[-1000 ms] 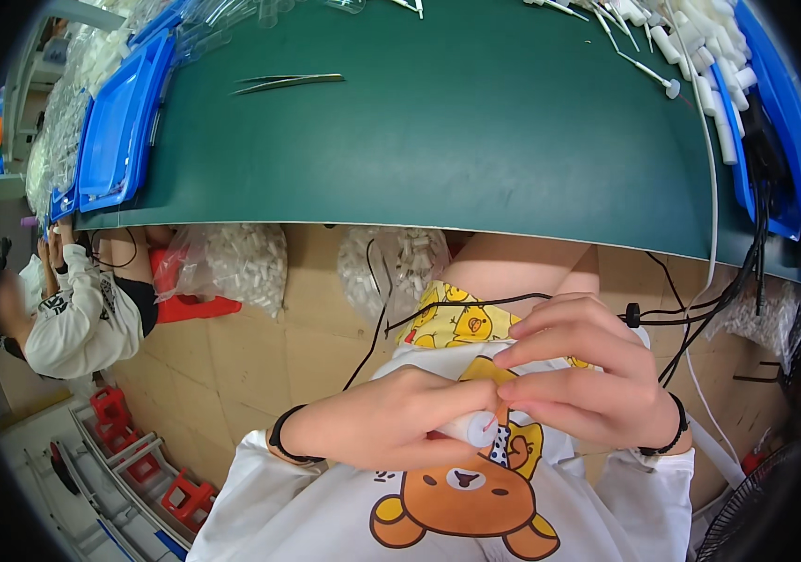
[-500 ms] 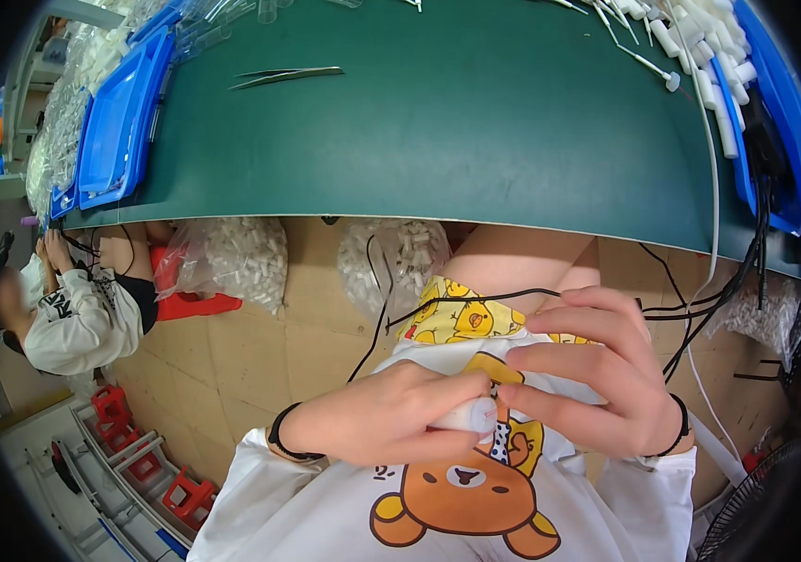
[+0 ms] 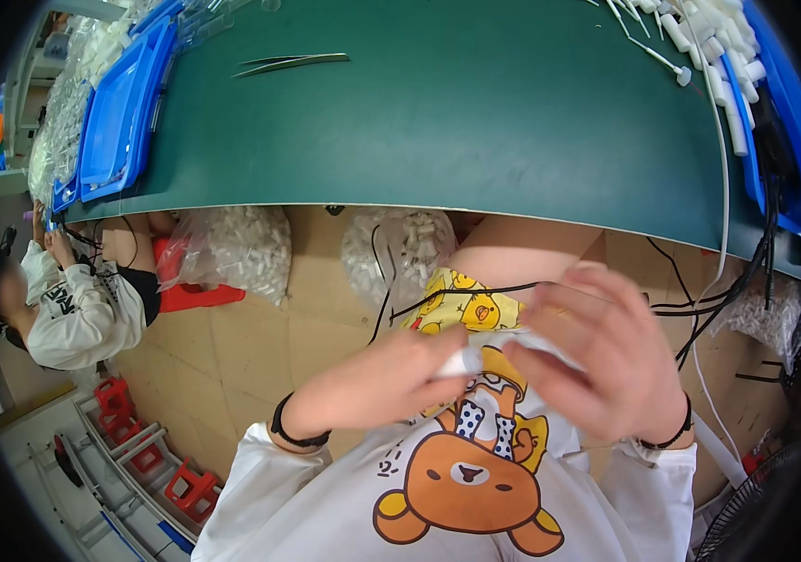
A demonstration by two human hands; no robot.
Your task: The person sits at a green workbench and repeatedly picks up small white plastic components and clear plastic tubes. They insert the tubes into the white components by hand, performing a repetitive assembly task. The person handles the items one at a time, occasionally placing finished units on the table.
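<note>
Above my lap, my left hand [image 3: 377,382] is closed round a small white plastic cylinder [image 3: 459,362], whose end pokes out between thumb and fingers. Its exact kind cannot be made out. To the right of it, my right hand [image 3: 602,351] is smeared by motion, its fingers apart with nothing seen in them. A thin black cable [image 3: 461,298] runs behind its fingertips. Beyond both hands lies the green tabletop [image 3: 400,131], with metal tweezers [image 3: 293,62] resting on its far left part.
Blue trays [image 3: 119,126] line the table's left side. White plastic pieces [image 3: 719,56] and thin white sticks are heaped at the far right. Bags of white parts [image 3: 398,248] stand under the table edge. Another person [image 3: 82,300] sits at left, and black cables [image 3: 764,234] hang at right.
My left hand has moved up towards the table edge with the white cylinder, turning it so less of it shows. My right fingers have drawn away from it and are blurred.
</note>
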